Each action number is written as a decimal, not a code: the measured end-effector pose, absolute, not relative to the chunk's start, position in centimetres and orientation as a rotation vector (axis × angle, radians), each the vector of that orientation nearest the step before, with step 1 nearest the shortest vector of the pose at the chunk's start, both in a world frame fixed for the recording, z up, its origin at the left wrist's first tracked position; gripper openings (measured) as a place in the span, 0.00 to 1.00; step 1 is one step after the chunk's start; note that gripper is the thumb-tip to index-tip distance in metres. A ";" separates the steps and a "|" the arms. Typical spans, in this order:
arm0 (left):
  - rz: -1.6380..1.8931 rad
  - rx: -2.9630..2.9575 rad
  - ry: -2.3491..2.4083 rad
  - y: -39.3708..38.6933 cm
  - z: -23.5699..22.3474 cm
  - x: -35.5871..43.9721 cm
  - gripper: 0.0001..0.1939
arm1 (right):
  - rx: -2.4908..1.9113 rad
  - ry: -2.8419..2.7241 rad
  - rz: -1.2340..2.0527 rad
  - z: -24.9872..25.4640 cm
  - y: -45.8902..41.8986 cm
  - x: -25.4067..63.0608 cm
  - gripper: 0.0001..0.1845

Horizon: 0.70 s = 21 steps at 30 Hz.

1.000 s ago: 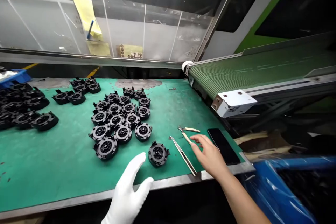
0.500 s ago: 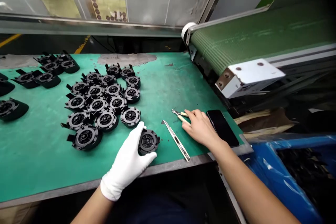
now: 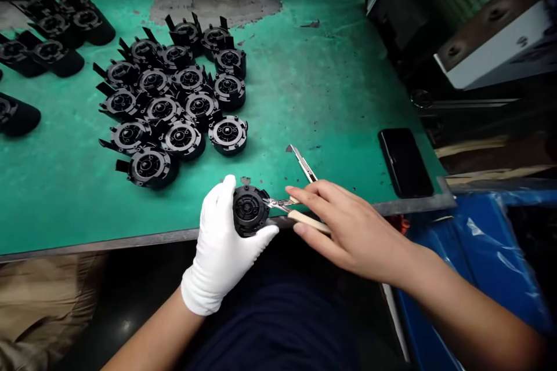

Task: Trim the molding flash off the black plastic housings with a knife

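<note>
Head camera view, looking down at your two hands at the near edge of a green-matted table [image 3: 331, 87]. Your left hand [image 3: 221, 243], in a white glove, grips a round black plastic part [image 3: 249, 210] just above the table edge. Your bare right hand [image 3: 348, 229] is closed around small cutters [image 3: 289, 208], their metal tips touching the part's right side. A utility knife [image 3: 301, 162] lies just beyond, a cluster of similar black parts [image 3: 174, 104] sits further left, and a black phone [image 3: 404, 162] rests to the right.
</note>
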<state>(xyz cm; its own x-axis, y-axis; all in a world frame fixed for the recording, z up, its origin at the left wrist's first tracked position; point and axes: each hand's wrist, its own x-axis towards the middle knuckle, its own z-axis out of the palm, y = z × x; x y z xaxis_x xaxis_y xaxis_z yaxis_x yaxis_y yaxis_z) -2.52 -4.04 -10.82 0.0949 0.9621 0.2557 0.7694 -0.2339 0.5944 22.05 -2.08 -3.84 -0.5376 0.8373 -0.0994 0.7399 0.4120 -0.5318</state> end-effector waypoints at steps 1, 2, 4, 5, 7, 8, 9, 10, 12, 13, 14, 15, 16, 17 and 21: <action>0.852 2.050 1.677 -3.9 -10.8 -2.7 0.55 | -1.396 -2.499 0.737 -4.1 -1.7 22.1 0.29; 0.833 2.037 1.648 -3.8 -10.7 -2.9 0.55 | -1.402 -2.500 0.666 -4.4 -1.1 22.4 0.30; 0.836 2.042 1.615 -3.4 -10.7 -3.2 0.51 | -1.505 -2.442 0.451 -5.6 0.8 23.7 0.31; 0.861 2.056 1.602 -3.3 -10.6 -3.3 0.48 | -1.593 -2.390 0.303 -6.5 2.1 24.6 0.32; 0.930 2.071 1.585 -3.2 -10.5 -3.3 0.43 | -1.815 -2.242 0.030 -8.5 4.7 26.8 0.34; 0.965 2.062 1.584 -3.1 -10.4 -3.3 0.41 | -1.900 -2.209 -0.028 -9.4 5.9 27.8 0.34; 1.000 2.045 1.594 -3.0 -10.3 -3.3 0.41 | -1.951 -2.221 -0.041 -10.0 6.7 28.6 0.34; 1.034 2.027 1.615 -2.8 -10.2 -3.3 0.41 | -1.971 -2.238 -0.047 -10.4 7.2 29.2 0.33; 1.095 1.994 1.683 -2.4 -10.2 -3.4 0.43 | -1.941 -2.262 -0.085 -10.5 7.0 29.3 0.34; 1.116 1.981 1.721 -2.1 -10.3 -3.5 0.44 | -1.901 -2.265 -0.100 -10.3 6.4 28.8 0.35; 1.125 1.971 1.752 -1.7 -10.4 -3.7 0.45 | -1.855 -2.278 -0.086 -10.1 5.5 28.1 0.35; 1.120 1.961 1.776 -1.4 -10.5 -3.8 0.45 | -1.807 -2.307 -0.037 -10.0 4.4 27.2 0.35; 1.104 1.949 1.793 -1.1 -10.7 -4.0 0.46 | -1.772 -2.349 0.025 -9.9 3.4 26.3 0.32; 1.082 1.938 1.807 -0.9 -10.8 -4.2 0.45 | -1.763 -2.389 0.086 -9.9 2.4 25.4 0.29; 0.956 1.916 1.749 -0.9 -10.6 -4.9 0.43 | -1.796 -2.344 0.297 -9.7 0.6 23.2 0.19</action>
<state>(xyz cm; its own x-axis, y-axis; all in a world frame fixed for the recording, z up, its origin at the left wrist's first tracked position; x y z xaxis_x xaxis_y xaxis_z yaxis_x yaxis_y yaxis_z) -4.88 -0.86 -10.56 -0.0030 0.9733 0.2297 0.7185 -0.1576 0.6774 23.21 0.57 -9.69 -0.2579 0.9660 0.0167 0.9313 0.2532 -0.2618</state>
